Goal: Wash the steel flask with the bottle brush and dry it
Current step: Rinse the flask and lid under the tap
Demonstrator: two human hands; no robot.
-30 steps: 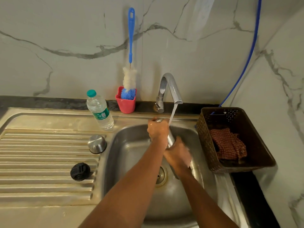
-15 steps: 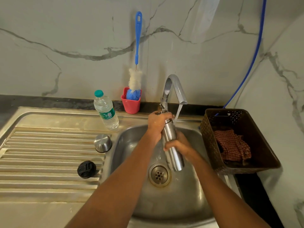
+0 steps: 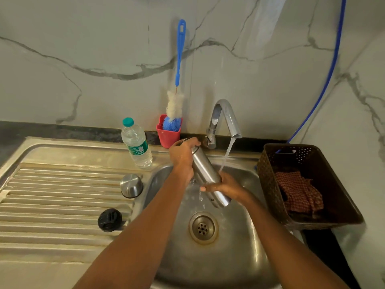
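The steel flask (image 3: 205,171) is tilted over the sink basin (image 3: 235,253), its mouth end up and to the left. My left hand (image 3: 183,155) grips its top end. My right hand (image 3: 226,187) wraps round its lower body, where the water stream (image 3: 226,155) from the tap (image 3: 226,118) lands. The bottle brush (image 3: 177,97), blue-handled with white and blue bristles, stands in a red cup (image 3: 167,136) against the wall. The flask's steel cup lid (image 3: 131,185) and black stopper (image 3: 109,220) lie on the drainboard. A checked red cloth (image 3: 298,192) lies in the brown basket.
A plastic water bottle (image 3: 136,142) stands at the back of the ribbed drainboard (image 3: 52,195). The brown basket (image 3: 341,207) sits right of the sink. A blue hose (image 3: 327,74) runs down the wall behind it. The drain (image 3: 203,227) is uncovered.
The flask's top has swung left, away from the tap, so it tilts more. My right hand has slid along the flask's body under the stream. The view moved closer over the sink.
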